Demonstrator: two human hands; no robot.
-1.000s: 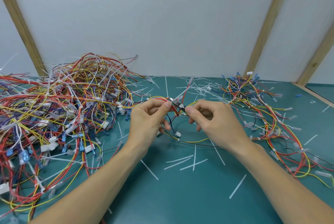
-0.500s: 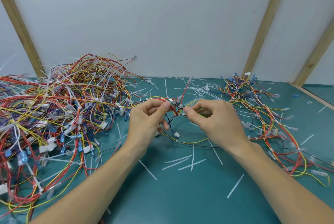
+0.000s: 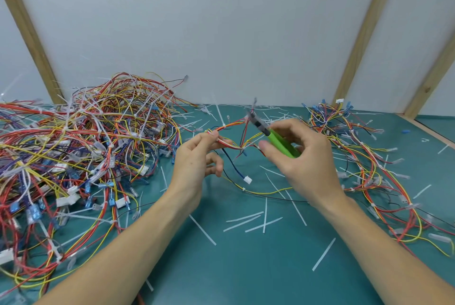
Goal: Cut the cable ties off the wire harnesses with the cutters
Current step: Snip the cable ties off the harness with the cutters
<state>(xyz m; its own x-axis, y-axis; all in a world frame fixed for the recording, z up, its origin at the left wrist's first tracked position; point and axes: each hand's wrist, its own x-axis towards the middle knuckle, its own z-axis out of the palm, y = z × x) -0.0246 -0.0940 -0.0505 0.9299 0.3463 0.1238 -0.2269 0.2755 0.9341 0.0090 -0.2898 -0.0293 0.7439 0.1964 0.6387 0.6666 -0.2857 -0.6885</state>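
Observation:
My left hand [image 3: 197, 161] pinches a thin wire harness [image 3: 234, 144] of red, yellow and orange strands, lifted above the green mat. My right hand [image 3: 302, 156] grips green-handled cutters [image 3: 280, 143], jaws pointing up and left, blurred, just above the harness near a white cable tie [image 3: 248, 113]. A blue wire with a white connector [image 3: 248, 179] hangs down from the harness. A large tangled pile of tied harnesses [image 3: 81, 156] lies at the left. A smaller heap of harnesses [image 3: 369, 169] lies at the right.
Several cut white tie strips [image 3: 253, 221] are scattered over the green mat [image 3: 246, 267]. A white wall with slanted wooden battens [image 3: 364, 31] stands behind the table. The mat's wooden edge [image 3: 433, 132] runs at the far right.
My right hand has pulled away to the right and tilted, exposing the green handles of the cutters. The hands, close together before, are now apart, and the harness is lifted higher.

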